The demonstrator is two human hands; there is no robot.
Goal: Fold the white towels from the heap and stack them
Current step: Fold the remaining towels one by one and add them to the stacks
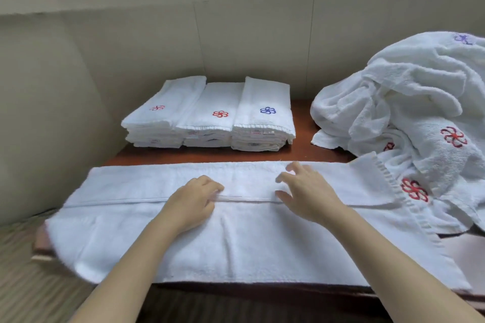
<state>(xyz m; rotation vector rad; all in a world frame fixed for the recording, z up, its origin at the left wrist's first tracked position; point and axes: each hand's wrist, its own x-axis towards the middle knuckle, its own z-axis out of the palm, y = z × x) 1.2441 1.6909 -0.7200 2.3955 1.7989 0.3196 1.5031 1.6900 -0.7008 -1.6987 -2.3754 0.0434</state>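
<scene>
Brown bench point(301, 115) fills the middle of the frame and carries everything. The heap point(409, 97) of unfolded white towels sits at the right edge, piled high and crumpled, with red and purple flower logos showing. The spread towel point(262, 246) runs across the lower centre. It is laid flat with its far part already folded toward the person, so a hem point(244, 199) runs left to right across its middle. Its right end touches the heap and its left end hangs just off the bench corner. Three folded stacks point(210, 115) stand side by side in the upper centre, apart from the spread towel. The left hand point(193, 202) lies on the towel with fingers curled down at the hem, apparently pinching it. The right hand point(307, 191) is just beside it with fingers spread and loose, on or just over the cloth, gripping nothing. Terry cloth looks soft, limp, light and thick, with no stiffness, so it should sag and shift if lifted at one point. Likely best held at the hem or corners with both hands well apart, smoothing flat before the next fold. No breakage risk, though layers may slide out of line.
</scene>
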